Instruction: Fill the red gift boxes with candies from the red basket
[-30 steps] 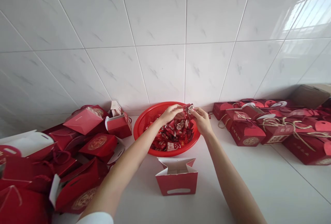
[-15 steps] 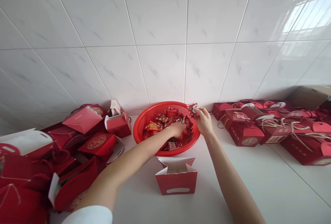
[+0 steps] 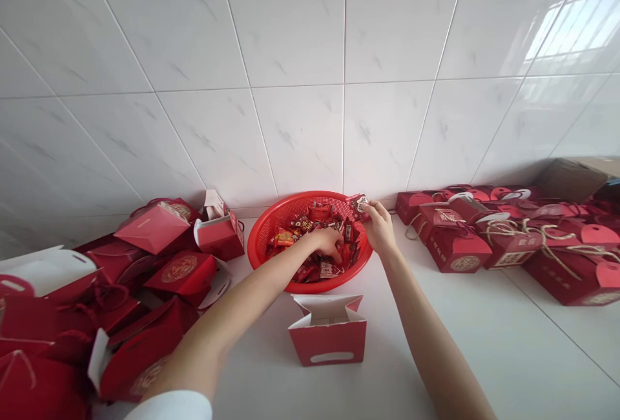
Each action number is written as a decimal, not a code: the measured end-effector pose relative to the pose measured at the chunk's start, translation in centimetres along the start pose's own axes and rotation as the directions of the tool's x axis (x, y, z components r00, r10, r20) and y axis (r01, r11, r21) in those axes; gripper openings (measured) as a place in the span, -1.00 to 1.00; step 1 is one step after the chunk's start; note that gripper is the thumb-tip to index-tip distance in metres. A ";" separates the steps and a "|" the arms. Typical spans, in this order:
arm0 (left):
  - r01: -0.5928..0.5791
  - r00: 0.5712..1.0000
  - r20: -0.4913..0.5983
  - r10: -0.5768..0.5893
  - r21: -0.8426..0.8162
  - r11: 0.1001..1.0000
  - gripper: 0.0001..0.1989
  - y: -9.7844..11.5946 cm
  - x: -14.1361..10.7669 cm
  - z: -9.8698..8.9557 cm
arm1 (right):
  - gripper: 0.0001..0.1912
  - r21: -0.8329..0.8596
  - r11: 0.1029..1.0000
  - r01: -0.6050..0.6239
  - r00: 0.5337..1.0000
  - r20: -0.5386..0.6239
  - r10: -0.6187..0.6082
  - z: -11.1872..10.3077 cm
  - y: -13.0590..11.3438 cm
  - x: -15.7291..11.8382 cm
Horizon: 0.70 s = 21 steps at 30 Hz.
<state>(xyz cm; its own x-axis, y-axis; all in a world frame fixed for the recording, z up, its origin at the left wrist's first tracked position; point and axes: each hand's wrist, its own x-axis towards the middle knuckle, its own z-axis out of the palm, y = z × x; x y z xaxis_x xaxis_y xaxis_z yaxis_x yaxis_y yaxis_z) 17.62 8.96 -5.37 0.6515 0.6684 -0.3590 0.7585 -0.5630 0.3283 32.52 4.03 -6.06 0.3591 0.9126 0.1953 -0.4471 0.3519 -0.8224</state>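
Observation:
My left hand (image 3: 329, 243) is down among the wrapped candies (image 3: 305, 223) in a red plastic basket (image 3: 262, 265). Its fingers are curled and closed, with the tips pointing into the pile; what they hold, if anything, is hidden. At the basket's right rim my right hand (image 3: 379, 225) pinches a red candy packet (image 3: 357, 205) with a white label and dark print. Whether more packets lie behind it I cannot tell. In front of the basket an open red gift box (image 3: 329, 342) stands upright on the white counter, its top flaps apart.
Open red gift boxes (image 3: 181, 271) lie heaped on the left. Closed red boxes (image 3: 458, 247), several tied with twine, stand in rows on the right, with a brown cardboard box (image 3: 574, 181) behind them. A white tiled wall (image 3: 300, 129) rises behind the basket.
My left hand has shifted slightly left within the candies, and its fingers show more. The right hand keeps its packet at the rim. The view has moved a little.

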 end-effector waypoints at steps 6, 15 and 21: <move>-0.061 0.994 -0.093 0.048 -0.135 0.989 -0.83 -1.0 -0.5 -0.8 | -0.72 -0.015 1.000 0.016 0.999 0.027 -0.016 -0.1 0.0 0.1; -0.189 0.963 -0.262 0.064 -0.486 0.853 -0.54 -2.1 -1.0 -2.3 | -0.75 0.003 1.000 -0.006 0.997 0.074 0.006 0.0 -0.3 -0.1; -0.345 0.891 -0.447 0.083 -0.546 0.764 -0.40 -2.3 -0.9 -2.6 | -0.73 0.007 1.000 -0.011 0.997 0.081 0.011 0.1 -0.3 -0.1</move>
<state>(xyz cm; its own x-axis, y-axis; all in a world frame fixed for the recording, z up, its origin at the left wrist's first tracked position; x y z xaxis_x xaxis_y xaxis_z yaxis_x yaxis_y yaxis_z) 15.25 10.89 -3.49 0.6351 0.7662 0.0980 0.3452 -0.3951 0.8513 32.56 3.89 -5.83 0.2872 0.9301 0.2289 -0.4567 0.3430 -0.8208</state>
